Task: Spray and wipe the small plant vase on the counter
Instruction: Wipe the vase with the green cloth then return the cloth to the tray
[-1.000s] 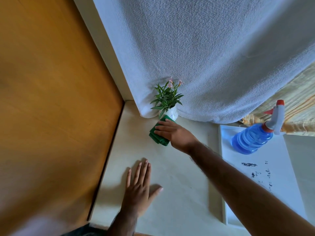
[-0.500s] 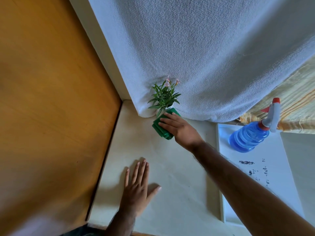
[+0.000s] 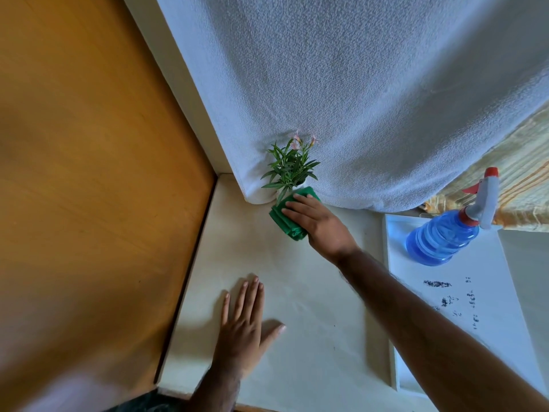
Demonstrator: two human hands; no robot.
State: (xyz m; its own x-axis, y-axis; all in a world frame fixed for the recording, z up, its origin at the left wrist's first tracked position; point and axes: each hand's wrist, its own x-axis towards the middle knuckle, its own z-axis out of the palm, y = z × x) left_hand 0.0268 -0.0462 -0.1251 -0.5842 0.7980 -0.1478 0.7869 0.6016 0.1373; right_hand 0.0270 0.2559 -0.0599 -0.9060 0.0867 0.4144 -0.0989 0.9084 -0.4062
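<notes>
A small plant (image 3: 289, 166) with green leaves and pink flowers stands at the back of the cream counter (image 3: 312, 307), against a hanging white towel. Its white vase (image 3: 279, 195) is almost wholly hidden behind a folded green cloth (image 3: 286, 220). My right hand (image 3: 318, 223) presses that cloth against the front of the vase, fingers spread over it. Nearer to me, my left hand (image 3: 242, 325) lies flat on the counter, palm down, fingers apart, holding nothing. A blue spray bottle (image 3: 445, 236) with a white and red trigger head stands to the right.
The spray bottle stands on a white tray (image 3: 487, 307) with dark specks at the right. A white towel (image 3: 356, 99) hangs over the back. An orange wooden panel (image 3: 89, 173) borders the counter on the left. Striped yellow fabric (image 3: 517, 168) shows at the far right.
My right hand has pushed the green cloth up from the counter onto the vase, which is now covered. My left hand has stayed flat in place.
</notes>
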